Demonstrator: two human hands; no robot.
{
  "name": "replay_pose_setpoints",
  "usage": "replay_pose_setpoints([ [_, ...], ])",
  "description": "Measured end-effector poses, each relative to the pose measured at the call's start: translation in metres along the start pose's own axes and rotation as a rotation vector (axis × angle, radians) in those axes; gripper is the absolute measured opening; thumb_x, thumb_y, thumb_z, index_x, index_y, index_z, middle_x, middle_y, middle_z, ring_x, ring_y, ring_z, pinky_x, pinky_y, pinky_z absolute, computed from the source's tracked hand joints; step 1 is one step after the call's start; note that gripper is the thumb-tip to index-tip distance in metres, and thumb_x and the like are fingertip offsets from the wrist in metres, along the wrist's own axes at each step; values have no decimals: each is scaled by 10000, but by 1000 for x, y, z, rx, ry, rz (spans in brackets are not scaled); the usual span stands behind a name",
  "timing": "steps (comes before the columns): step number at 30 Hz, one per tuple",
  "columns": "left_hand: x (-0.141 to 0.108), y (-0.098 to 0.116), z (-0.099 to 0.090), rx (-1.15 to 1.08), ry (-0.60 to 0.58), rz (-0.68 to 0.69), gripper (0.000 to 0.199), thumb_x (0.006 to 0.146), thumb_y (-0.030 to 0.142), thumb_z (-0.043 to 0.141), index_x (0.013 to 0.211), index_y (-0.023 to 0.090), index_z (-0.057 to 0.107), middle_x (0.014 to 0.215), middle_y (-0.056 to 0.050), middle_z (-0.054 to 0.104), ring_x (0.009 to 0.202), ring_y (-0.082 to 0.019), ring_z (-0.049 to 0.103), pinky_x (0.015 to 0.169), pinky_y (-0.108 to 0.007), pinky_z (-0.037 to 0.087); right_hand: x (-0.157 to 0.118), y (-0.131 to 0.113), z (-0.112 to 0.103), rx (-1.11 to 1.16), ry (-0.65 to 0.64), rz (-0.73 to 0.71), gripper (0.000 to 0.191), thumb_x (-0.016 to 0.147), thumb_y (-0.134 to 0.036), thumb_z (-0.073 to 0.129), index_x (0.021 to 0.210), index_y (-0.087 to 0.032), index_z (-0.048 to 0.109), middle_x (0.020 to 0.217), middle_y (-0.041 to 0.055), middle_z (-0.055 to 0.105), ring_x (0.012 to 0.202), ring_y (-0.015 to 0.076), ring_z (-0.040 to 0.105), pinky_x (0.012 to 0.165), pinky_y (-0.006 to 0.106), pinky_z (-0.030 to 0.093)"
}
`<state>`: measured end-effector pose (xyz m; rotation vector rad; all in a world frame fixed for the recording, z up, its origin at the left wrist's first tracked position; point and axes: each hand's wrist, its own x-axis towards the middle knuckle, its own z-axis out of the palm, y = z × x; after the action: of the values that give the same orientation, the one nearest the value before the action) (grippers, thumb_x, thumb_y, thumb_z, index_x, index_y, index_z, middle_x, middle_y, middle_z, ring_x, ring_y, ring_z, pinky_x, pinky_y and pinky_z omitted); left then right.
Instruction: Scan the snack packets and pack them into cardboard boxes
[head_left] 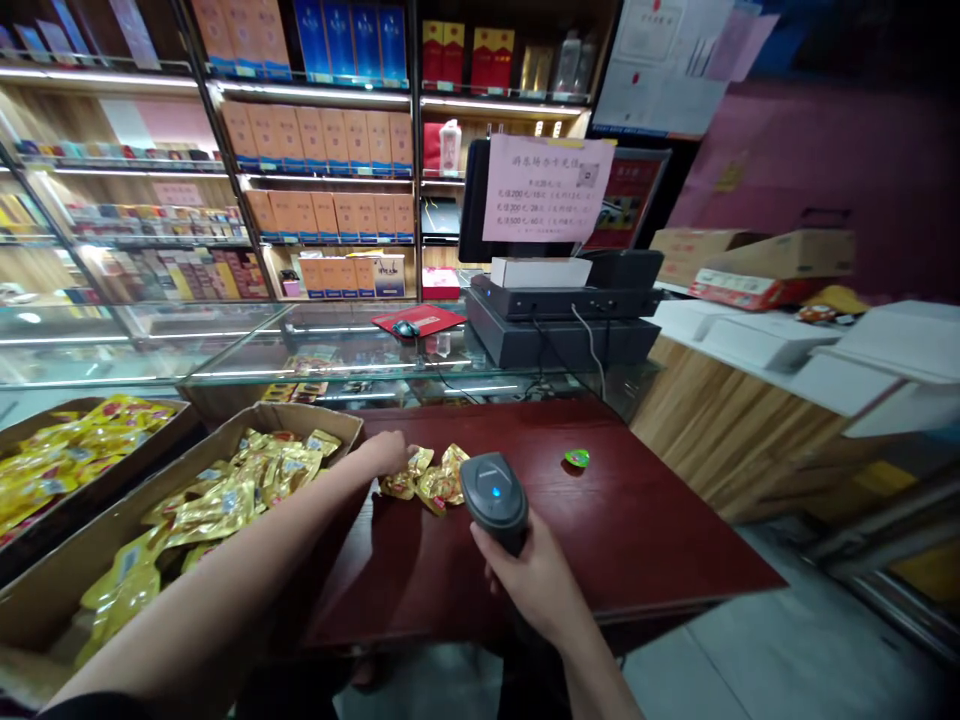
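Note:
My right hand [529,570] is wrapped round the handle of a dark grey barcode scanner [491,480], whose blue light is lit, above the dark red table [600,530]. Just left of the scanner, gold foil packets [442,480] lie on the table. My left hand [386,453] reaches to the left edge of these packets; its fingers are curled and touch or nearly touch them, but the fingertips are too small to make out. A small green packet [577,458] lies alone on the table at the right.
An open cardboard box [341,415] of gold packets stands under my left forearm, with a box of yellow packets [82,450] beyond it. Behind are a glass counter, a red mat [420,321], a monitor [477,200] and shelves. White boxes [765,340] sit at the right.

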<state>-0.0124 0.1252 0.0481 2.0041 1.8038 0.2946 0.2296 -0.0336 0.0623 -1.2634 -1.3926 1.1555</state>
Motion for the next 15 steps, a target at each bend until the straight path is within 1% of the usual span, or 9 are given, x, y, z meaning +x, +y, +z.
replay_pose_setpoints([
  [2, -5, -3, -5, -32, 55, -106, 209, 570, 333, 813, 659, 172, 713, 763, -196, 727, 925, -416, 707, 824, -422, 504, -4, -2, 5, -13, -10, -21, 347, 841, -504, 692, 960, -195, 587, 563, -30, 610, 415, 147, 569, 399, 236, 475],
  [4, -10, -2, -1, -68, 85, -132, 214, 495, 271, 834, 589, 180, 665, 703, -175, 715, 926, -423, 703, 807, -417, 509, -9, -6, 12, -11, -16, -29, 327, 844, -486, 689, 953, -198, 578, 542, -42, 597, 409, 142, 565, 401, 230, 470],
  [6, -15, 0, 4, -122, 105, -153, 256, 430, 240, 846, 586, 197, 648, 673, -122, 712, 911, -385, 708, 785, -379, 515, -15, -10, 18, -7, -25, -25, 304, 844, -464, 687, 942, -201, 571, 531, -47, 592, 399, 136, 558, 396, 224, 461],
  [9, -24, 0, 6, -223, 101, -161, 287, 378, 202, 850, 568, 205, 635, 584, -47, 675, 806, -316, 715, 724, -325, 517, -23, -16, 29, -18, -58, -22, 262, 847, -425, 675, 921, -201, 563, 529, -50, 591, 392, 129, 555, 397, 218, 458],
  [12, -39, -3, 1, -326, 84, -141, 229, 430, 163, 824, 581, 190, 654, 562, -23, 665, 719, -266, 704, 665, -301, 519, -29, -18, 39, -33, -85, -16, 227, 844, -388, 668, 917, -200, 563, 530, -56, 586, 389, 122, 549, 390, 210, 451],
  [14, -54, -5, -6, -435, 53, -100, 208, 493, 161, 800, 675, 178, 702, 642, -28, 711, 704, -238, 703, 643, -291, 530, -31, -18, 46, -37, -98, -5, 218, 838, -373, 667, 926, -200, 567, 525, -62, 581, 381, 118, 539, 377, 204, 440],
  [15, -62, -5, -10, -517, 33, -58, 231, 515, 168, 796, 734, 172, 721, 694, -35, 734, 707, -228, 704, 643, -290, 538, -32, -17, 49, -40, -105, -2, 219, 838, -373, 667, 931, -199, 571, 524, -63, 581, 378, 117, 534, 373, 203, 438],
])
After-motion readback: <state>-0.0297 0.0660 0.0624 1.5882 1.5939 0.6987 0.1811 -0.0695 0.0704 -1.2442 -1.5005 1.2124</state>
